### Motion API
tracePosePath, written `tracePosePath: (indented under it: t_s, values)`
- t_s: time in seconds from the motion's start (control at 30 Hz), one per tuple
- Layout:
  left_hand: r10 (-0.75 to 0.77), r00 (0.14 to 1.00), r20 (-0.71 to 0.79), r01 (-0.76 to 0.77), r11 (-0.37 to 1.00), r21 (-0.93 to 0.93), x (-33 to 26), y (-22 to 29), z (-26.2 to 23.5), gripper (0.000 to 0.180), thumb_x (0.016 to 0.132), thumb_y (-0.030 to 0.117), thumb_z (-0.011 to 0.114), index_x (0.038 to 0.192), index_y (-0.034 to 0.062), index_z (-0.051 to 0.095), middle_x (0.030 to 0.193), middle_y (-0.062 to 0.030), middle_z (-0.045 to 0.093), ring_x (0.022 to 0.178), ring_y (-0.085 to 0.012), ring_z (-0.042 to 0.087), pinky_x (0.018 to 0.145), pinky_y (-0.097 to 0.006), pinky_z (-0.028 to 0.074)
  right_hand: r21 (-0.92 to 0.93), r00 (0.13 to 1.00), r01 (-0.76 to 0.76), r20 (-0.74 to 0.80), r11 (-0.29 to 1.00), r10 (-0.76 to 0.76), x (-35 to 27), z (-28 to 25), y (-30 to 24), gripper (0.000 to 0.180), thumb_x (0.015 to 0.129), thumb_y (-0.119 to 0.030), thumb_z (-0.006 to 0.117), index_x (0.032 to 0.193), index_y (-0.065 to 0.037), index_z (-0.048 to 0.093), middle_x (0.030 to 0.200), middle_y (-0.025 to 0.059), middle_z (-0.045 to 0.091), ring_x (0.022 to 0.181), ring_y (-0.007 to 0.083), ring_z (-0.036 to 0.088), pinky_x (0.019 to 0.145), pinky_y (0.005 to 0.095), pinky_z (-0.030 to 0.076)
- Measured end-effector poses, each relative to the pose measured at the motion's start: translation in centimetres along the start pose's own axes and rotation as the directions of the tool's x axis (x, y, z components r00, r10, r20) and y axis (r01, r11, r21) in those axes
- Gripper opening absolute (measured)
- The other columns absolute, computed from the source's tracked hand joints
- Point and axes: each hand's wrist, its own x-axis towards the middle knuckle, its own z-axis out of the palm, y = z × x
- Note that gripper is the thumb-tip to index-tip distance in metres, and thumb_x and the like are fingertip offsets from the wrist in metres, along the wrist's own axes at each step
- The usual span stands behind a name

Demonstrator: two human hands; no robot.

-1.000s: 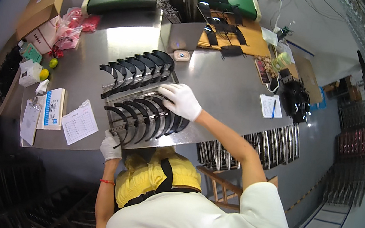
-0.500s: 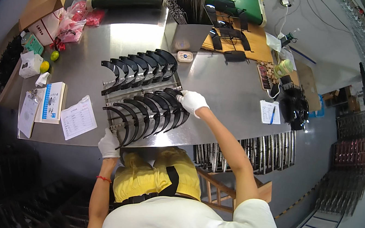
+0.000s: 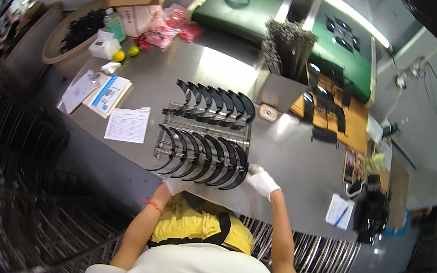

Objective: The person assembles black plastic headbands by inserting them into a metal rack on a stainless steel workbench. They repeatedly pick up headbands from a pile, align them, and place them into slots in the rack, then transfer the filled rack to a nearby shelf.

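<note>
A metal rack (image 3: 205, 131) lies on the steel table in front of me, carrying two rows of glossy black curved bands. The near row of bands (image 3: 207, 160) arches toward me, and the far row of bands (image 3: 214, 104) stands behind it. My white-gloved right hand (image 3: 261, 181) is at the rack's right end, fingers closed on its edge beside the last near band. My left hand (image 3: 177, 185), also gloved, is at the rack's front edge below the near bands. Its fingers are hidden there.
Left on the steel table (image 3: 293, 164) lie a printed sheet (image 3: 127, 124), a notebook (image 3: 108, 94) and a clipboard (image 3: 80, 92). Behind the rack are a small case (image 3: 267, 112) and a bin of thin metal wires (image 3: 287, 45). Metal racks (image 3: 319, 257) stand below the front edge.
My view has swung left. The rack has turned to lie squarer to me. My right hand has come nearer along its right end; my left hand has shifted right along the front edge.
</note>
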Motion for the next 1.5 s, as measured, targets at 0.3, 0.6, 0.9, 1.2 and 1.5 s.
tracePosePath:
  t_s: [0.3,0.6,0.9,1.2,1.5]
  values:
    - [-0.235,0.971,-0.05,0.209,0.931,-0.3,1.3,0.8,1.0,0.038,0.087,0.015,0.055,0.124,0.014,0.061,0.113,-0.0095,0.064,0.099,-0.0275,0.063,0.085,-0.043,0.053,-0.545,0.734,0.359,-0.338,0.758,-0.59,-5.4,6.0,-4.0,0.023,0.075,-0.027,0.067,0.068,-0.005,0.062,0.072,0.0174,0.066,0.066,0.0383,0.065,0.061,0.0474,0.053]
    - [-0.781,0.594,0.195,0.146,-0.134,-0.98,-2.0,-0.2,-9.4,0.03,0.093,0.015,0.056,0.122,0.0078,0.059,0.11,-0.0095,0.066,0.093,-0.019,0.065,0.076,-0.037,0.055,-0.343,-0.067,0.929,0.221,-0.142,-0.973,-11.4,4.7,-9.2,0.025,0.071,-0.026,0.074,0.058,-0.013,0.058,0.051,0.0041,0.051,0.045,0.0262,0.051,0.043,0.0399,0.037]
    - [-0.757,0.027,0.653,-0.325,-0.625,-0.71,-8.2,-12.0,-26.9,0.019,0.093,0.021,0.068,0.096,0.004,0.06,0.067,0.0017,0.053,0.052,-0.0048,0.046,0.043,-0.02,0.033,-0.03,-0.152,0.983,0.401,-0.179,-0.903,-6.4,7.7,-11.8,0.034,0.069,-0.018,0.084,0.06,-0.013,0.052,0.061,-0.0026,0.057,0.046,0.0184,0.053,0.043,0.0323,0.04]
    - [-0.939,-0.225,0.261,0.79,-0.333,-0.515,-20.4,-34.6,-23.8,0.032,0.079,0.024,0.071,0.075,-0.0068,0.064,0.062,-0.0108,0.06,0.057,-0.0163,0.052,0.057,-0.035,0.045,-0.015,-0.05,0.998,0.396,-0.061,-0.917,-5.8,12.8,-16.4,0.027,0.087,-0.026,0.064,0.062,-0.015,0.059,0.052,0.0062,0.052,0.045,0.0272,0.052,0.043,0.0432,0.041]
    - [-0.83,-0.536,0.156,0.694,-0.538,-0.478,-39.7,-50.2,-15.8,0.042,0.077,0.034,0.075,0.078,-0.0076,0.069,0.074,-0.0176,0.069,0.07,-0.0255,0.067,0.07,-0.038,0.051,-0.288,0.299,0.946,0.608,0.146,-0.736,-3.0,18.7,-22.4,0.014,0.083,-0.028,0.063,0.095,-0.023,0.067,0.084,0.0026,0.063,0.078,0.0249,0.064,0.061,0.0427,0.052]
